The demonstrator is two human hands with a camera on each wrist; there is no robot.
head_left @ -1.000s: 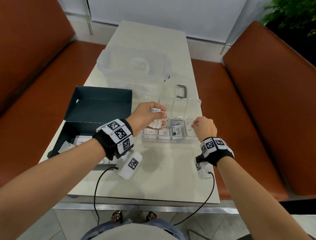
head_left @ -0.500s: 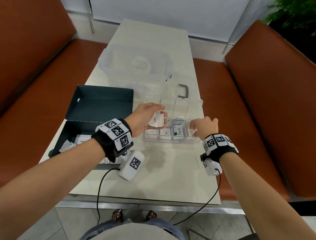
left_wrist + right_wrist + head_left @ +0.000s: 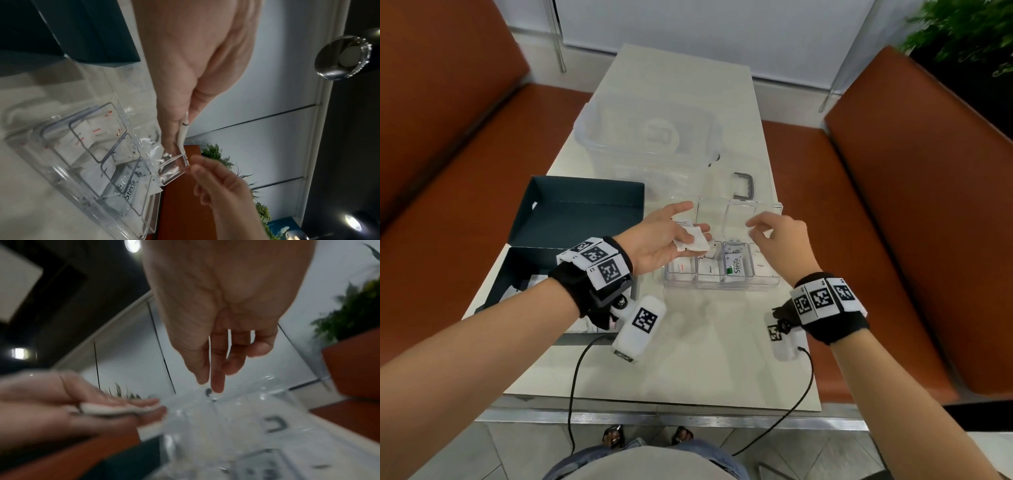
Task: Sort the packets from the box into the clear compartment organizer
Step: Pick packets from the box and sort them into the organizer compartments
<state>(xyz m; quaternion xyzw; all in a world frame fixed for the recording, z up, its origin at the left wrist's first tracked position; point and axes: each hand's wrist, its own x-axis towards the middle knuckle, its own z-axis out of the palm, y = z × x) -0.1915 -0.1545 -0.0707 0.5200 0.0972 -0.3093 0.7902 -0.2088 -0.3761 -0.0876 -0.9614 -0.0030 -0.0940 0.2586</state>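
My left hand (image 3: 657, 240) hovers palm-up over the left end of the clear compartment organizer (image 3: 722, 286) and pinches a few white packets (image 3: 690, 241) between thumb and fingers. The left wrist view shows a packet (image 3: 182, 133) edge-on in that grip. My right hand (image 3: 777, 233) hangs above the organizer's right side, close to the left hand, with loosely bent fingers holding nothing. The organizer's near row holds white packets, one of them a Stevia packet (image 3: 736, 265). Its clear lid (image 3: 726, 212) stands open behind. The dark box (image 3: 527, 274) at the left still holds packets.
The box's dark lid (image 3: 571, 212) stands up behind it. A large clear bin (image 3: 647, 137) sits at the back of the table, with a clear lid and grey handle (image 3: 743, 185) beside it. Orange benches (image 3: 893, 205) flank the table. Cables run off the near edge.
My right hand has lifted out of the right-end compartment and moved left toward the left hand. The left hand has turned more palm-up, and its packets now show.
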